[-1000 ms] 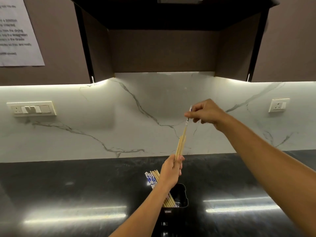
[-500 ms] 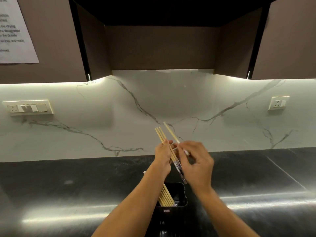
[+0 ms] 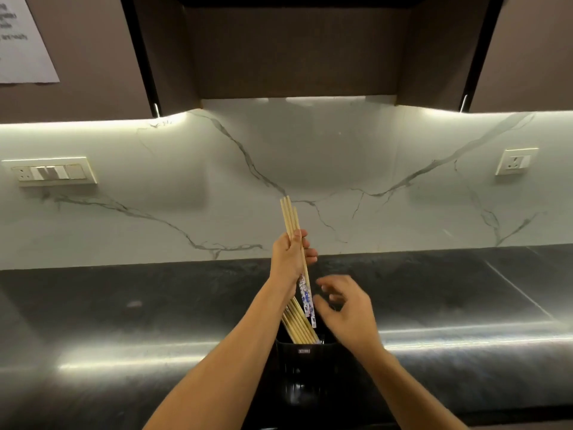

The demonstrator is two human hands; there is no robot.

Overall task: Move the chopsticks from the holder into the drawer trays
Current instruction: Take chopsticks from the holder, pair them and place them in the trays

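At a dark kitchen counter (image 3: 124, 321), my left hand (image 3: 286, 259) grips a small bundle of pale wooden chopsticks (image 3: 290, 218), fingers curled round the middle of them. Their plain tips point up against the white marble backsplash (image 3: 186, 181), tilted slightly left. Their blue-and-white patterned ends (image 3: 307, 299) hang below my wrist, just above the mouth of the holder (image 3: 305, 367).

The holder, a black tub, stands on the counter near its front edge, between my forearms. More sticks (image 3: 299, 327) lean inside it toward its left side, their upper parts hidden behind my left wrist.

My right hand (image 3: 347, 311) hovers over the holder's right side, just beside the patterned ends. It grasps nothing: the fingers are spread and loosely bent, and the fingertips are blurred. Whether they brush the sticks I cannot tell.

On the backsplash, a switch plate (image 3: 52, 170) sits far left and a socket (image 3: 516, 161) far right, both lit by strip lights under the brown wall cabinets (image 3: 93, 57). A printed notice (image 3: 21, 41) is fixed to the cabinet at upper left, its text too small to read.
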